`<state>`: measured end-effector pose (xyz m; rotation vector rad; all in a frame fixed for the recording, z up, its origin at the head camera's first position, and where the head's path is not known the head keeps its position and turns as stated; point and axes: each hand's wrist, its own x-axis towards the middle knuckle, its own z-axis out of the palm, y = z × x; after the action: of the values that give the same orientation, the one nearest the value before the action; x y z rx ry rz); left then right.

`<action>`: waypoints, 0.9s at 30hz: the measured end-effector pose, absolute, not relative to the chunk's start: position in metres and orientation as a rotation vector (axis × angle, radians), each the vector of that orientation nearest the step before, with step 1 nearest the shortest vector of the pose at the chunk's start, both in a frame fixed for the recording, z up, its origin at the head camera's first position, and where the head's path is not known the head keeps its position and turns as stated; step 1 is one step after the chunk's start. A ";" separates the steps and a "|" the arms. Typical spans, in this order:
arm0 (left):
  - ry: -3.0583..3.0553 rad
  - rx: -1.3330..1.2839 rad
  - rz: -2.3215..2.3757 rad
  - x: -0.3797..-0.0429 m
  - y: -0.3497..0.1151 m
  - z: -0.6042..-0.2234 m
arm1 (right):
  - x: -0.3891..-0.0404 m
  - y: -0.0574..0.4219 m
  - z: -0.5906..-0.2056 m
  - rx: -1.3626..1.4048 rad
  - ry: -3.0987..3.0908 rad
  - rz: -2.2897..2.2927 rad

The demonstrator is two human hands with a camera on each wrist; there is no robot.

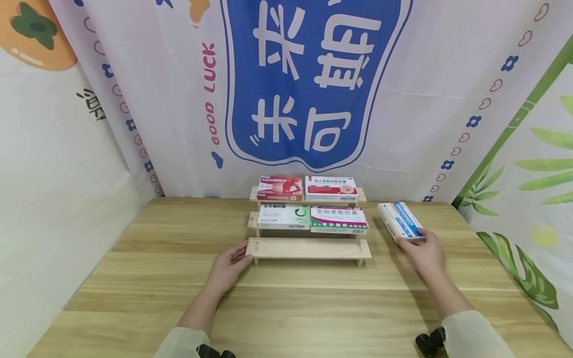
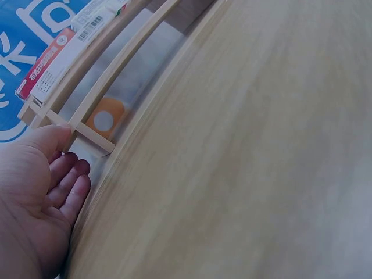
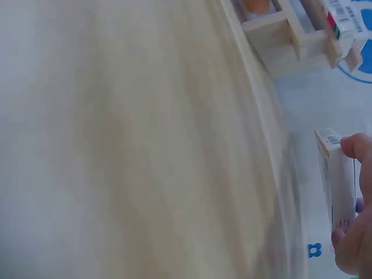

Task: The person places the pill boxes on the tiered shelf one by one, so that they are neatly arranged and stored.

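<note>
A three-step wooden display stand (image 1: 309,247) stands on the table. My left hand (image 1: 227,268) grips the left end of its lowest step, with the thumb on the wood in the left wrist view and the other fingers loosely bent. My right hand (image 1: 425,253) holds a white, blue and orange medicine box (image 1: 400,220) by its near end, right of the stand. In the right wrist view, the thumb and fingers (image 3: 356,145) close on the box's ends. On the top step sit a red medicine box (image 1: 280,188) and a white-and-red one (image 1: 332,189).
On the middle step lie a white-and-green medicine box (image 1: 284,217) and a white, pink and green one (image 1: 338,220). The lowest step bears no box. Wood-grain tabletop (image 1: 313,313) spreads around the stand. A printed curtain (image 1: 179,99) hangs behind the table.
</note>
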<state>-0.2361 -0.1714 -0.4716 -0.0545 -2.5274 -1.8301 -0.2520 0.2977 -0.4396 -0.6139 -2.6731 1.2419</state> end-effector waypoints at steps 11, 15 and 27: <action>-2.528 -0.066 -1.823 -0.237 -0.172 -0.472 | -0.224 0.293 -0.410 -0.512 -2.632 1.314; -2.527 -0.075 -1.818 -0.238 -0.172 -0.473 | -0.215 0.289 -0.396 -0.445 -2.608 1.371; -2.525 -0.078 -1.826 -0.238 -0.173 -0.473 | -0.191 0.269 -0.366 -0.211 -2.640 1.349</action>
<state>-0.2380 -0.1726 -0.4731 -0.0781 -2.5246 -1.8259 -0.1911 0.2692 -0.3663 -0.2111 -2.6400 1.3494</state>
